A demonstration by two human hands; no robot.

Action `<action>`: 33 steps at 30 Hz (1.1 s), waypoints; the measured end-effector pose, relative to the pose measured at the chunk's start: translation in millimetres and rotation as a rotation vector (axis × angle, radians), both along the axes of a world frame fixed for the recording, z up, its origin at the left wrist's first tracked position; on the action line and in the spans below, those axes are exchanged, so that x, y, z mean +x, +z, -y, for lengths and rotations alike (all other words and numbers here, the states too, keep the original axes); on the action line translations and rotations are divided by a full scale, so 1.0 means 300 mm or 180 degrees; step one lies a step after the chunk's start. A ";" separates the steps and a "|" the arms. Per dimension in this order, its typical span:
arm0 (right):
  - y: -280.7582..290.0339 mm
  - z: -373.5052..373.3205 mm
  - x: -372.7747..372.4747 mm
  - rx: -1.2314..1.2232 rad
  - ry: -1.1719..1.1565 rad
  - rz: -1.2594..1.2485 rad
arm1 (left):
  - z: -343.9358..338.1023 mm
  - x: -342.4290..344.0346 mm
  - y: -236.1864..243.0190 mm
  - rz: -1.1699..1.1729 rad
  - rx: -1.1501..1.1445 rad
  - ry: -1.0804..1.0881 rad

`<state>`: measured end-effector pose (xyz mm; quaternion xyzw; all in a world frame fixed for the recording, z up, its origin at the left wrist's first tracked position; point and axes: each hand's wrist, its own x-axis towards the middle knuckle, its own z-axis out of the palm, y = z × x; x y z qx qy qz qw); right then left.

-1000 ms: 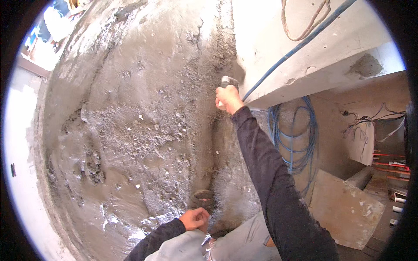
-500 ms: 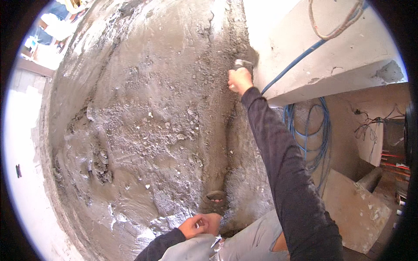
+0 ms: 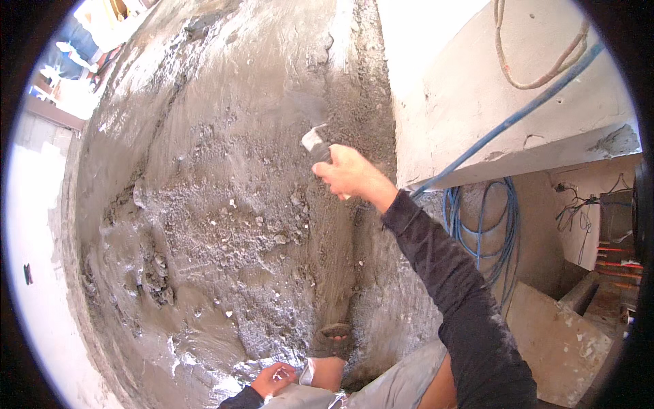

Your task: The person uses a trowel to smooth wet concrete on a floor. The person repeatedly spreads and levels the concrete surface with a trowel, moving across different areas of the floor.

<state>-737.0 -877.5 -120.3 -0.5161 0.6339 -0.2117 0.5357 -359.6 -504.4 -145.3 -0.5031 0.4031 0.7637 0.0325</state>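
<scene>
My right hand (image 3: 347, 170) is wrapped round the handle of a trowel (image 3: 315, 140) over the wet grey mortar (image 3: 266, 198), left of the low white wall. The trowel's pale metal shows ahead of my fingers; its far end is smeared by motion. My left hand (image 3: 275, 379) rests low by my lap, fingers loosely curled and slightly apart, with nothing visible in it. A sandalled foot (image 3: 334, 334) stands on a smooth strip of mortar running away from me.
At right is a white wall block (image 3: 504, 136) crossed by a blue cable (image 3: 507, 125). A blue cable coil (image 3: 484, 225) hangs below it, beside a stained board (image 3: 555, 334). A pale ledge (image 3: 41, 273) borders the left. Some clutter lies at far left.
My right hand has come back from the wall's edge, nearer and to the left, with the trowel. My left hand has dropped lower and left, its fingers loosened.
</scene>
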 end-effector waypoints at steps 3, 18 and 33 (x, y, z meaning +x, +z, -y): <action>-0.140 0.097 -0.107 -0.0858 -0.1017 -0.0712 | 0.028 0.008 -0.026 -0.0032 -0.0030 0.0042; -0.082 -0.046 -0.013 -0.0321 -0.0942 0.0019 | -0.035 0.113 -0.108 -0.0072 0.0324 0.0097; -0.413 0.292 -0.302 -0.0489 -0.0176 -0.1720 | -0.297 0.295 -0.127 0.0179 -0.0032 0.0387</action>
